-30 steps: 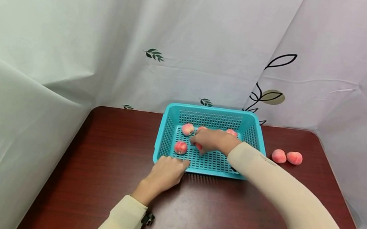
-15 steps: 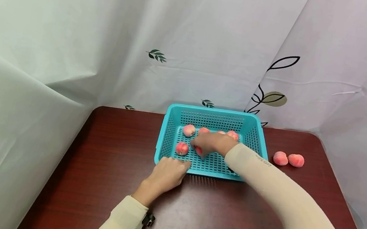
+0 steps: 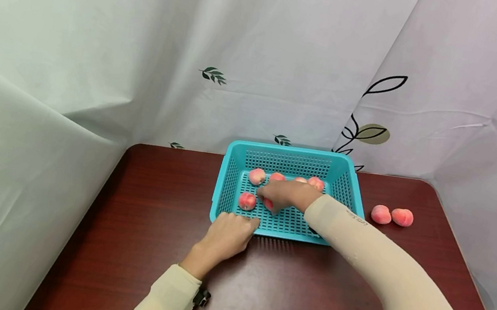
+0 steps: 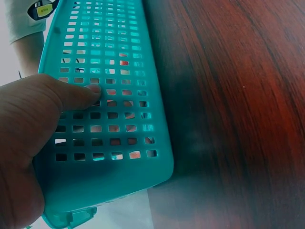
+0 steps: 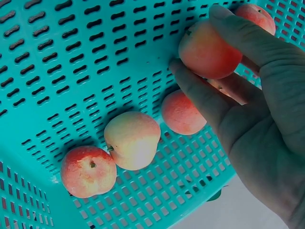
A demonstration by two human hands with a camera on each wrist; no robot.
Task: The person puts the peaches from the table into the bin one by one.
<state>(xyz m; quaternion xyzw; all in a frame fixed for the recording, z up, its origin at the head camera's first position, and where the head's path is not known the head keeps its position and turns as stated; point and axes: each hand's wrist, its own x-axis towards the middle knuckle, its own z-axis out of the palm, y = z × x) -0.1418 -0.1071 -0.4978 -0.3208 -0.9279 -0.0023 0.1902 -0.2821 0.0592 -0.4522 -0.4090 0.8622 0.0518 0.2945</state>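
Observation:
A turquoise plastic basket (image 3: 274, 234) with slotted sides stands near the back of the table. My left hand (image 3: 226, 234) grips its near rim; in the left wrist view the thumb (image 4: 78, 97) lies against the outer wall. Inside the basket, my right hand (image 3: 288, 193) holds a peach (image 5: 209, 50) between thumb and fingers, low over the basket floor. To its left is another peach (image 3: 247, 201). Along the far side sit several more, including a peach (image 3: 257, 177) at the left and a peach (image 3: 316, 183) at the right. The right hand and forearm partly cover some of them.
Two peaches (image 3: 392, 216) lie side by side on the dark red wooden table (image 3: 148, 226), right of the basket. A white patterned cloth (image 3: 264, 59) hangs behind the table and along both sides.
The view shifts slightly. My right hand stays low in the basket with the peach, and another peach behind it has come into sight. My left hand keeps its grip on the rim.

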